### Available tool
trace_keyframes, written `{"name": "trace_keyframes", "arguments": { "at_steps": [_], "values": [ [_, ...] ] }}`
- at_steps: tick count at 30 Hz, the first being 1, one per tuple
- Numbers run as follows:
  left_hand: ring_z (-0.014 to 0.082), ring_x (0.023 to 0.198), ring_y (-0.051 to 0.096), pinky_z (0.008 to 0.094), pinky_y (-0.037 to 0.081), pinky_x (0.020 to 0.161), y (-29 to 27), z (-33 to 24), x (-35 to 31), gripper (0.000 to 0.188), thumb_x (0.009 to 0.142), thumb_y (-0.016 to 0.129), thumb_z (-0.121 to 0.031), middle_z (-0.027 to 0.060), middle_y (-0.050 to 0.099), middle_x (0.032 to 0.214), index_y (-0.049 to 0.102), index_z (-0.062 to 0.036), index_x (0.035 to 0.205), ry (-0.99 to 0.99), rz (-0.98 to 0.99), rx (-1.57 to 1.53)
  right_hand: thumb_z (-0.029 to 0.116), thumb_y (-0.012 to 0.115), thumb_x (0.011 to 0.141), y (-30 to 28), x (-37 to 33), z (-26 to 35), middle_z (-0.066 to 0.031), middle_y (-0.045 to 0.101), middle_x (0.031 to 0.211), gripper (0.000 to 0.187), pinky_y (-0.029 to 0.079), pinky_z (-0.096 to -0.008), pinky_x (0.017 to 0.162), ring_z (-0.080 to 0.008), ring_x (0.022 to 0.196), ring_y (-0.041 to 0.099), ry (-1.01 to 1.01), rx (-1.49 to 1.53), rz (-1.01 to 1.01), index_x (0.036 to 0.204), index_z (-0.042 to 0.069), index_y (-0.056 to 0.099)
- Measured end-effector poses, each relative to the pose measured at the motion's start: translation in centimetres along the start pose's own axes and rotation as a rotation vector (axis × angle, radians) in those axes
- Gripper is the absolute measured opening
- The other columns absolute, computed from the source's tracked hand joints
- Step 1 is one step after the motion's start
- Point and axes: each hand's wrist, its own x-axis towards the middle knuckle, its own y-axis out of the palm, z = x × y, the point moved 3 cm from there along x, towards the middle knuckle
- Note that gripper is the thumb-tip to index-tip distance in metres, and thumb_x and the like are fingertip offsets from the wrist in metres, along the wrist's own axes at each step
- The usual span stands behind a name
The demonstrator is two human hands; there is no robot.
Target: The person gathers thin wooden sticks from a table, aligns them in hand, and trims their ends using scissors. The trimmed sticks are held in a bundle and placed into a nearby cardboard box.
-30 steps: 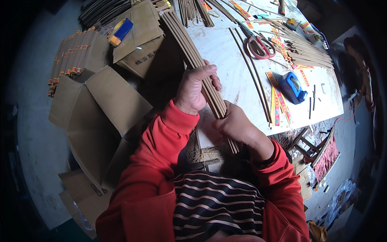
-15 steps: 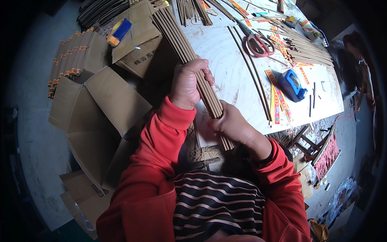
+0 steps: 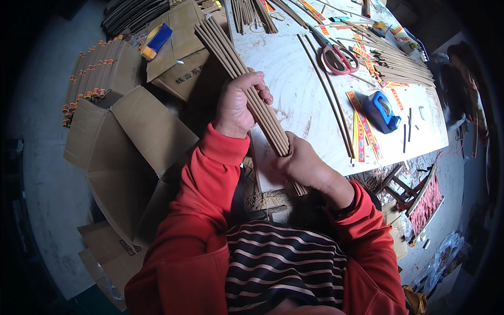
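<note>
A bundle of long brown incense sticks (image 3: 223, 47) slants across the near left edge of the white table (image 3: 304, 123), its top tilted toward the left. Around its middle, my left hand (image 3: 242, 102) is closed, fingers wrapped over the sticks. Lower down, my right hand (image 3: 304, 164) grips the same bundle near its bottom end, the thumb lying across it. The stick ends poke out just below that hand. At the upper end the sticks fan apart slightly.
Right of my hands lie two loose sticks (image 3: 328, 100), red-handled scissors (image 3: 338, 59), printed paper strips (image 3: 359, 134) and a blue tape dispenser (image 3: 381, 112). More sticks (image 3: 401, 68) are spread at the far right. An open carton (image 3: 152, 131) and banded bundles (image 3: 92, 71) are at left.
The upper part of the bundle and my left hand have shifted slightly left. My right hand stays in nearly the same place, still gripping the lower end.
</note>
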Motion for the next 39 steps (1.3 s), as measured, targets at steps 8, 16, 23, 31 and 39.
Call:
{"name": "trace_keyframes", "arguments": {
  "at_steps": [8,16,23,31,39],
  "values": [
    [0.0122,0.052,0.044,0.0271,0.038,0.050,0.5,-0.8,-0.4,0.012,0.076,0.056,-0.004,0.0007,0.047,0.060,0.050,-0.0090,0.084,-0.023,0.291,-0.229,-0.004,0.057,0.068,0.8,-0.5,0.0,-0.0082,0.053,0.069,0.023,0.043,-0.0260,0.043,-0.0129,0.048,0.051,0.097,0.439,0.451,0.090,-0.001,0.047],
    [0.0126,0.051,0.044,0.0275,0.038,0.050,0.4,-0.4,-0.5,0.009,0.075,0.056,-0.005,0.0004,0.046,0.060,0.048,-0.0098,0.078,0.026,0.025,-0.056,0.001,0.054,0.070,0.3,0.2,-1.0,-0.0107,0.055,0.063,0.016,0.044,-0.0267,0.048,-0.0157,0.053,0.054,-0.184,-0.076,0.025,0.085,-0.004,0.049],
    [0.0138,0.049,0.048,0.0293,0.040,0.051,0.5,-0.6,-0.2,0.010,0.071,0.057,-0.005,0.0008,0.046,0.057,0.049,-0.0101,0.071,0.031,-0.074,0.005,-0.003,0.053,0.064,0.3,0.1,-0.3,-0.0086,0.054,0.064,0.016,0.043,-0.0246,0.048,-0.0147,0.052,0.053,-0.061,0.009,0.045,0.080,-0.003,0.049],
    [0.0128,0.050,0.045,0.0281,0.038,0.050,0.6,-1.1,-0.3,0.011,0.072,0.058,-0.007,-0.0007,0.046,0.058,0.049,-0.0123,0.075,0.012,0.170,-0.135,-0.005,0.054,0.062,0.7,-0.6,0.4,-0.0078,0.053,0.062,0.018,0.042,-0.0236,0.046,-0.0154,0.051,0.052,0.100,0.437,0.394,0.079,-0.002,0.050],
    [0.0121,0.052,0.046,0.0277,0.039,0.052,-0.3,-0.8,-0.2,0.010,0.075,0.056,-0.005,0.0000,0.046,0.059,0.047,-0.0103,0.073,0.066,-0.090,0.087,0.011,0.058,0.073,0.0,-0.2,-0.3,-0.0181,0.057,0.065,0.023,0.048,-0.0335,0.058,-0.0242,0.062,0.060,-0.103,-0.262,-0.058,0.086,-0.006,0.049]
  ]
}}
